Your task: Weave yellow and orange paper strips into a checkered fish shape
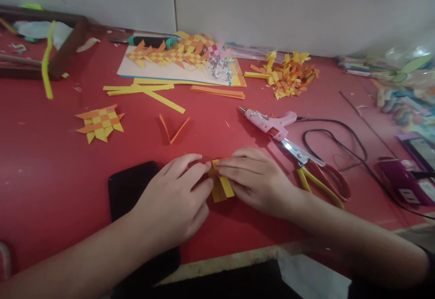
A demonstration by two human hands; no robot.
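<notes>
Between my two hands, close to the table's front edge, is a small piece of folded yellow paper strips [220, 190]. My left hand [181, 190] grips its left side with bent fingers. From the other side my right hand [254, 176] presses its fingertips onto the top of the strips. The fingers hide much of the piece. Beyond my hands lies a folded orange paper strip [171, 139] in a V shape. To its left rests a woven orange and yellow paper fish [102, 122].
A black phone [127, 185] lies under my left forearm. A pink glue gun [272, 122] and scissors [319, 176] with red and yellow handles lie right. Yellow strips [139, 89], orange strips [217, 92], a paper scrap pile [288, 77] and a brown tray [73, 40] sit farther back.
</notes>
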